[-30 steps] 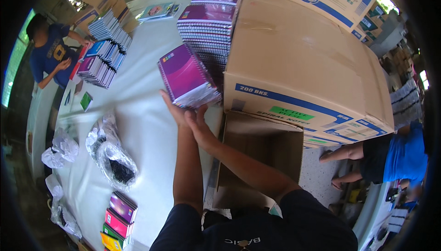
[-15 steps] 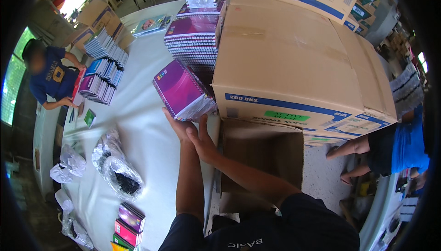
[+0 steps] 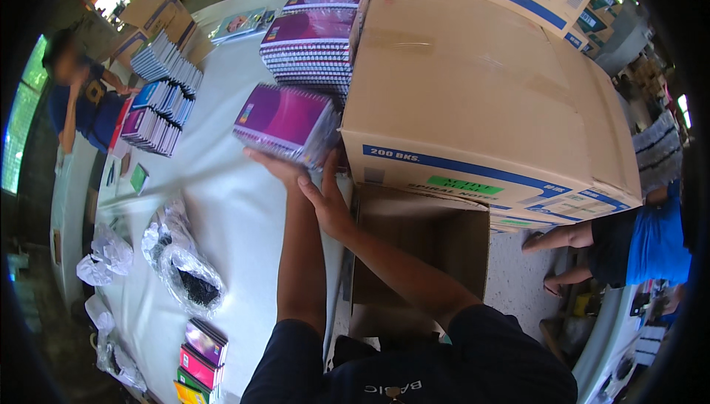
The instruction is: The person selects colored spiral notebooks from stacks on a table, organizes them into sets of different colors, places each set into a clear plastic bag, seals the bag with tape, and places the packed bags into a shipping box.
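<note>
A plastic-wrapped bundle of purple spiral notebooks (image 3: 279, 117) is tilted in front of a taller stack of like notebooks (image 3: 307, 38). My left hand (image 3: 277, 166) supports the bundle from its near side, the fingers partly hidden under it. Against the bundle's near right corner rest the fingers of my right hand (image 3: 330, 195), its thumb lying across my left wrist. Close on the right stands a large closed carton (image 3: 473, 101). Below it is an open carton (image 3: 421, 249), its brown inner walls showing.
The white table (image 3: 244, 249) bears crumpled plastic wrapping (image 3: 188, 263) and a row of small coloured notebooks (image 3: 200, 360). At far left a co-worker (image 3: 85, 101) stands by notebook stacks (image 3: 159, 108). Another person in blue (image 3: 654, 238) is at the right.
The bundle has turned and shifted slightly up and left with my hands. The co-worker at the left has raised one hand toward the head. The view has shifted a little.
</note>
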A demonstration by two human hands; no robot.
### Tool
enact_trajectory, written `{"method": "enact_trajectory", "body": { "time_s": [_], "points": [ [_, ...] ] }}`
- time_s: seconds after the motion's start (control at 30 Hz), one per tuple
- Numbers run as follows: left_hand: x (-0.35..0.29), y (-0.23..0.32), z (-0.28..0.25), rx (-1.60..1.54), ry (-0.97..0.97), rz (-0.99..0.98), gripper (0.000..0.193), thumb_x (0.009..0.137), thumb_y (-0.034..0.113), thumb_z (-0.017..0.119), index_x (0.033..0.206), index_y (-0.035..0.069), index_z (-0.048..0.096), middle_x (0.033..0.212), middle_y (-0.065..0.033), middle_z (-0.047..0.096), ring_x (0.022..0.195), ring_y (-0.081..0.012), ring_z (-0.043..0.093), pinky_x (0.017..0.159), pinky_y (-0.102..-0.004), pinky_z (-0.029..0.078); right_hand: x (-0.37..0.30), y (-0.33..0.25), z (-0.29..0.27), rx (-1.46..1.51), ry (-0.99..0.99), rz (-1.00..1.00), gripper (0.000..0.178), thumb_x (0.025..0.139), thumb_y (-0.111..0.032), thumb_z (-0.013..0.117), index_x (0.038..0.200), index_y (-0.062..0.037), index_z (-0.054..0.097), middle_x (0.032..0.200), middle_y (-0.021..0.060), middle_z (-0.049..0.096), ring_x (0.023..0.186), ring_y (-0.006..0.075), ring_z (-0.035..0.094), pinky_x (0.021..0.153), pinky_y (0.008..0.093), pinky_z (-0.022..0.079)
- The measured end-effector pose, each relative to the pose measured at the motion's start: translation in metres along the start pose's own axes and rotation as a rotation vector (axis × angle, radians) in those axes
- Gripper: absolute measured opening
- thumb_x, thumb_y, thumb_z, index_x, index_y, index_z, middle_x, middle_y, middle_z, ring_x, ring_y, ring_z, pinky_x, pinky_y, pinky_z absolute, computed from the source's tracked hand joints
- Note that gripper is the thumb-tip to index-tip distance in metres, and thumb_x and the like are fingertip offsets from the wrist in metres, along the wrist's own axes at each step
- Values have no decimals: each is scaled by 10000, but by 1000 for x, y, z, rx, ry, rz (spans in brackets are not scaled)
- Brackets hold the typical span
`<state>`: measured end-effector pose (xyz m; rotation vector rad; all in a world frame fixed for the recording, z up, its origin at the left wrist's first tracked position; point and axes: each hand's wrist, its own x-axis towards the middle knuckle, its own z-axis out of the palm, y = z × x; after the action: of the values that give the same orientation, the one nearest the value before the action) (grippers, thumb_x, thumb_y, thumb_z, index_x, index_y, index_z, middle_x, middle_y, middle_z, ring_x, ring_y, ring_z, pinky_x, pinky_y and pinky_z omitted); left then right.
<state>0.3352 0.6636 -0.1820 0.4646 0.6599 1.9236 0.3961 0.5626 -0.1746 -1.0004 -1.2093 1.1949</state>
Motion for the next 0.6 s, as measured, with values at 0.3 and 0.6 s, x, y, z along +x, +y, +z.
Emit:
{"method": "enact_trajectory", "body": {
  "time_s": [0.3, 0.6],
  "points": [
    [-9, -25, 4, 423, 100, -74, 735, 969, 567, 148, 1420, -3, 257, 1431, -154, 337, 1298, -263, 325, 1090, -365, 212, -52, -20, 1, -122, 80, 3, 830, 946, -286, 478, 1427, 56, -105, 1519, 238, -44, 1417, 303, -30, 1133, 374, 52],
    [-76, 90, -55, 838, 184, 201, 562, 932, 406, 496, 1280, -27, 405, 1279, -210, 406, 1218, -302, 374, 1048, -410, 253, -109, -20, 67, -103, 18, -58, 691, 942, -231, 486, 1457, 19, 99, 1528, 177, 119, 1398, 262, 167, 1118, 382, 125]
  ]
}}
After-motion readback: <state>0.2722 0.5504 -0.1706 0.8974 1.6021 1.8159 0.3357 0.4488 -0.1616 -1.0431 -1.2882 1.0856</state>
